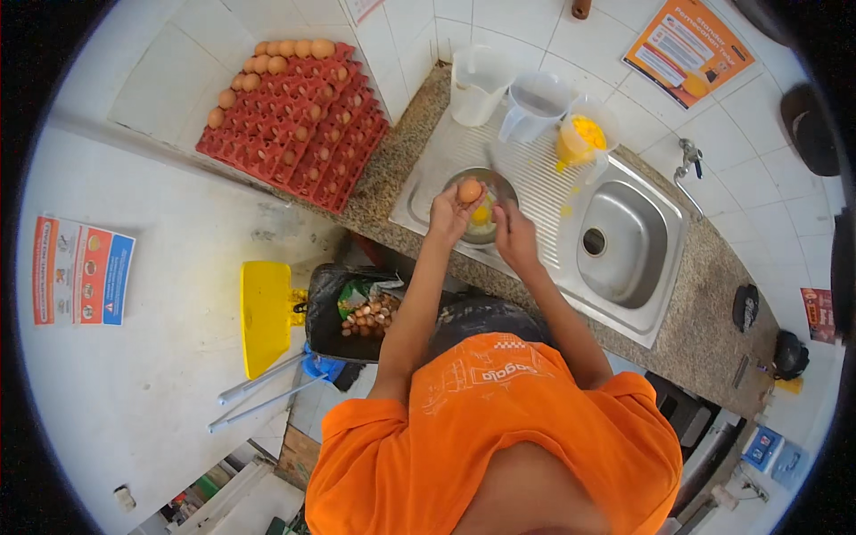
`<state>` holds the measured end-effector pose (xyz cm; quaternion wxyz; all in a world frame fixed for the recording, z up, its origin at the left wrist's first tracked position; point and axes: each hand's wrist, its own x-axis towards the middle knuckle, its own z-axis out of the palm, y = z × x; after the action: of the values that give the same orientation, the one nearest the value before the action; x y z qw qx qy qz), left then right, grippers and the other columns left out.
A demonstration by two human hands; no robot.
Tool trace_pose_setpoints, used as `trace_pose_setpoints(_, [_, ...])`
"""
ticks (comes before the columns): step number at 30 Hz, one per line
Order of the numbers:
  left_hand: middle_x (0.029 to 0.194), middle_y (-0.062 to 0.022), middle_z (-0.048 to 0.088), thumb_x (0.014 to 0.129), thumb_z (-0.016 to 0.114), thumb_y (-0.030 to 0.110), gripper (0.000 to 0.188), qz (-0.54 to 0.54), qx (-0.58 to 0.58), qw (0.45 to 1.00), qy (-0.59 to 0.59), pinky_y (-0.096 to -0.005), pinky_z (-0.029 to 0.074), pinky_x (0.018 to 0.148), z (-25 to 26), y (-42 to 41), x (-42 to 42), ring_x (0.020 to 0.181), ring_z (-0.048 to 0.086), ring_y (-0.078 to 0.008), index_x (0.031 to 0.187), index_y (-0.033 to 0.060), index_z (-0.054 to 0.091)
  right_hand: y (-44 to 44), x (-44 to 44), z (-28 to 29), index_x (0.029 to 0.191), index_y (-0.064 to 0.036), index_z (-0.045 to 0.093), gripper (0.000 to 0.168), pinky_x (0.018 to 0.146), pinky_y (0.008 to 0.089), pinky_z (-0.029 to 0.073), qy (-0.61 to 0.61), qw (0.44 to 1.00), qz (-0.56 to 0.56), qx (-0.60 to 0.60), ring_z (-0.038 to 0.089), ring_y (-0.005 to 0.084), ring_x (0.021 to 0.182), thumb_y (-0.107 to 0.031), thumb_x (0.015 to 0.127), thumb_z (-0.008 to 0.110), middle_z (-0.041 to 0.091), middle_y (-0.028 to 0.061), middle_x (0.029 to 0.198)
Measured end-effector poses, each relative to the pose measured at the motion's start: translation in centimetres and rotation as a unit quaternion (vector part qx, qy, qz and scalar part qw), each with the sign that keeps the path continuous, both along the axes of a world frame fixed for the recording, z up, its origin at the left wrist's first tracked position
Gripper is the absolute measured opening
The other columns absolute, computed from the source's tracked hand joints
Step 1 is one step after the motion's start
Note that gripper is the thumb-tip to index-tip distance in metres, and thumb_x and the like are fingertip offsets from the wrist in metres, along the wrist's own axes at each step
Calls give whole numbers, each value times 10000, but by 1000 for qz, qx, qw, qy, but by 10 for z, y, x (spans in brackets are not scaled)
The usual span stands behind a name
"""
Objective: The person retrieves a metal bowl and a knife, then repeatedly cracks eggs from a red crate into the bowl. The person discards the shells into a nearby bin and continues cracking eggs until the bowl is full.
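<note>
My left hand [451, 214] holds a whole brown egg [469, 190] at its fingertips, over the left side of a round metal bowl [507, 187]. Cracked raw egg [480, 215] with a yellow yolk lies in the bowl. In my right hand [516, 237], at the bowl's right edge, is a slim utensil [496, 164]; its blurred far end leaves its kind unclear. The bowl stands on the ribbed steel drainboard [542, 187]. Behind it, a clear plastic jug [582, 150] contains yellow yolks, and some yellow spills mark the steel nearby.
Two more plastic jugs [476, 93] stand by the tiled wall. Stacked red egg trays [281, 127] with several brown eggs sit left. A lined bin [321, 314] below holds eggshells, beside a yellow dustpan [266, 317]. The steel sink basin [625, 247] and tap [689, 160] are right.
</note>
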<state>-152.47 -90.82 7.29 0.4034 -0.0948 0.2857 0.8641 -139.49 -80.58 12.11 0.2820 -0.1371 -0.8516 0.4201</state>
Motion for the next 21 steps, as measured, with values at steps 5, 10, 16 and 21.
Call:
trace_pose_setpoints(5, [1243, -176, 592, 1057, 396, 203, 392, -8, -51, 998, 28, -372, 521, 997, -8, 6, 6, 1152, 608, -289, 1307, -84, 493, 5, -3, -16, 1007, -21, 624, 146, 608, 488, 496, -138, 990, -8, 26, 656, 433, 706, -152, 943, 618, 656, 232, 778])
trace_pose_setpoints(10, [1083, -98, 644, 958, 596, 125, 371, -76, -103, 981, 147, -288, 538, 857, -10, 1, 12, 1029, 645, -184, 1276, -56, 534, 29, -27, -15, 1134, -50, 645, 355, 565, 376, 474, -58, 996, 60, 6, 629, 280, 590, -218, 839, 748, 639, 163, 716])
trace_pose_setpoints(16, [894, -45, 691, 842, 703, 54, 201, -111, -266, 903, 317, -282, 533, 742, 0, -1, 2, 789, 668, -178, 1039, 13, 716, 42, -39, -20, 1210, -74, 654, 454, 674, 389, 535, -55, 984, 153, 80, 683, 355, 753, -153, 771, 744, 710, 188, 940])
trace_pose_setpoints(21, [1009, -74, 726, 752, 715, -27, 331, -99, -357, 682, 631, -301, 542, 809, 17, -5, -10, 895, 689, -176, 1079, 21, 728, 55, -47, -29, 1238, -98, 653, 442, 807, 414, 549, -9, 984, 165, 61, 687, 358, 899, -140, 803, 720, 711, 167, 1055])
